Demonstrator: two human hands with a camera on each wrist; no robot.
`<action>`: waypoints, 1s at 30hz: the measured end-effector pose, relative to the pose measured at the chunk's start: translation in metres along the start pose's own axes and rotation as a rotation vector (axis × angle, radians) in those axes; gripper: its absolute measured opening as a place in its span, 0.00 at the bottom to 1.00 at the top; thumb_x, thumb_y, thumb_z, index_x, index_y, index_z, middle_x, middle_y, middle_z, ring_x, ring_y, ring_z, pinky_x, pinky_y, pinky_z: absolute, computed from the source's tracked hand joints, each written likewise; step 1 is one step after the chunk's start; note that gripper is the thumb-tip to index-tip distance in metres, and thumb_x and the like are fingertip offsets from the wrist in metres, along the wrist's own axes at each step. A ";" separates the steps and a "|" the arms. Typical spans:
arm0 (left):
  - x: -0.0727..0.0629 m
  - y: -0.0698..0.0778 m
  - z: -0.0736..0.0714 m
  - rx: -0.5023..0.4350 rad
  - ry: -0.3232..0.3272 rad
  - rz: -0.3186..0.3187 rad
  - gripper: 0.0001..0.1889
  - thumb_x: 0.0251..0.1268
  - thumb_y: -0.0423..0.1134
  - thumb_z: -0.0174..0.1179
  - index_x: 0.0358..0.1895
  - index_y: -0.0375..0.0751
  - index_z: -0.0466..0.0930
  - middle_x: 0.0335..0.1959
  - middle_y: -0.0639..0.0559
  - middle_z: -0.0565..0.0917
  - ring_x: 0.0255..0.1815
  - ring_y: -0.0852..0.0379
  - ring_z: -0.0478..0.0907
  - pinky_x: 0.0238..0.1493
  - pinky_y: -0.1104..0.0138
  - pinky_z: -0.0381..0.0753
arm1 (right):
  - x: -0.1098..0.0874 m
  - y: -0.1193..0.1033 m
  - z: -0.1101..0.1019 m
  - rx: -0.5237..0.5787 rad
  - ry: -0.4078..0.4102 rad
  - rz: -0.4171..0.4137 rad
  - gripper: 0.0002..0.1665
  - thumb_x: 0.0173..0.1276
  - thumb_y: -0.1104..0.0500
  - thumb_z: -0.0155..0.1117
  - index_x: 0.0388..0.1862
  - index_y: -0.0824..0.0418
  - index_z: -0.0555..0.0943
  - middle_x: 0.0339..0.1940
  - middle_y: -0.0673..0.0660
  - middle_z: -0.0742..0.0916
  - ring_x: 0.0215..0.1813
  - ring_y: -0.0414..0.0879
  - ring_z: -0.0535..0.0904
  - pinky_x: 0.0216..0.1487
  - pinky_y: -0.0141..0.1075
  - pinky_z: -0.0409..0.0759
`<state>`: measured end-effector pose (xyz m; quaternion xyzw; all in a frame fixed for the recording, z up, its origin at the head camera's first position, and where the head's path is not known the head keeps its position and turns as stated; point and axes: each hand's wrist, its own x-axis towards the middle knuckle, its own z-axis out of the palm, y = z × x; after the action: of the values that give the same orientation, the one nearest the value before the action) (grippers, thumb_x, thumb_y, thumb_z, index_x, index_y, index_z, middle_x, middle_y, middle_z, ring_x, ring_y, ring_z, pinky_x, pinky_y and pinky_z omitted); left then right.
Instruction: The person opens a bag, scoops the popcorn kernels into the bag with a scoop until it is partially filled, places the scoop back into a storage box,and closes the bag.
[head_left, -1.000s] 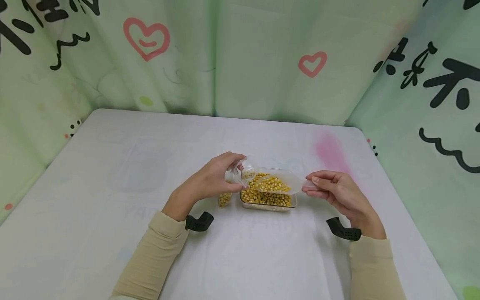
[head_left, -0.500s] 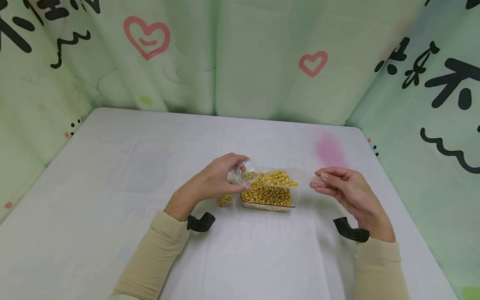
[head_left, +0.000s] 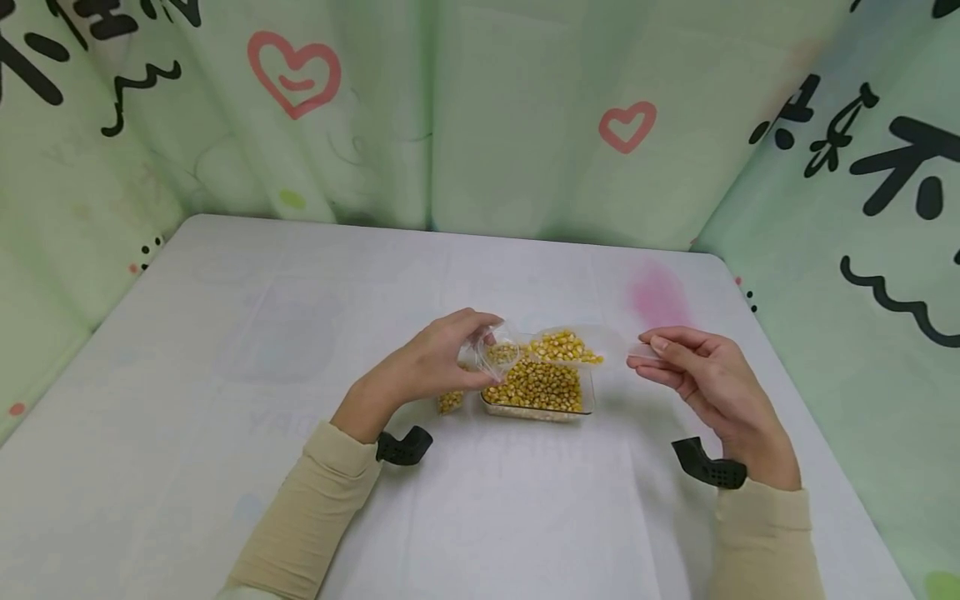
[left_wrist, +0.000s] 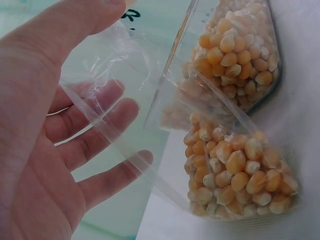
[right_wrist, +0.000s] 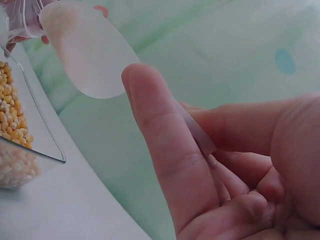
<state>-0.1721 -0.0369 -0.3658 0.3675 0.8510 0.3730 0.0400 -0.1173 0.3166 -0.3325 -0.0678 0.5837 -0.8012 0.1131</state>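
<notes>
My left hand (head_left: 427,358) holds a clear plastic bag (head_left: 501,350) by its spread mouth, thumb and fingers wide apart around it. In the left wrist view corn kernels (left_wrist: 235,175) fill the bag's bottom, which hangs beside a clear glass container (head_left: 587,392). That container holds many more yellow kernels (head_left: 536,386). With thumb and fingers my right hand (head_left: 705,375) pinches the handle of a translucent scoop (right_wrist: 90,55). Kernels (head_left: 562,346) lie on the scoop, held above the container's far side. Its tip is at the bag's mouth.
A white cloth covers the table (head_left: 480,508), with a pink patch (head_left: 660,296) towards the back right. Green curtains (head_left: 510,125) with hearts and black markings stand behind and on both sides.
My right hand has moved right and slightly away from me, lifting the loaded scoop from over the kernels towards the container's far side. The left hand and bag have shifted slightly right.
</notes>
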 end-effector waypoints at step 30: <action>0.001 0.004 0.003 0.028 -0.021 0.005 0.36 0.57 0.47 0.71 0.69 0.42 0.69 0.48 0.54 0.78 0.52 0.58 0.76 0.56 0.61 0.78 | 0.009 0.001 0.027 -0.085 -0.054 -0.018 0.12 0.74 0.72 0.52 0.48 0.69 0.83 0.42 0.59 0.89 0.44 0.52 0.90 0.49 0.40 0.84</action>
<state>-0.1690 -0.0326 -0.3651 0.3740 0.8547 0.3574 0.0430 -0.1197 0.2892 -0.3249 -0.0995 0.6133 -0.7745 0.1188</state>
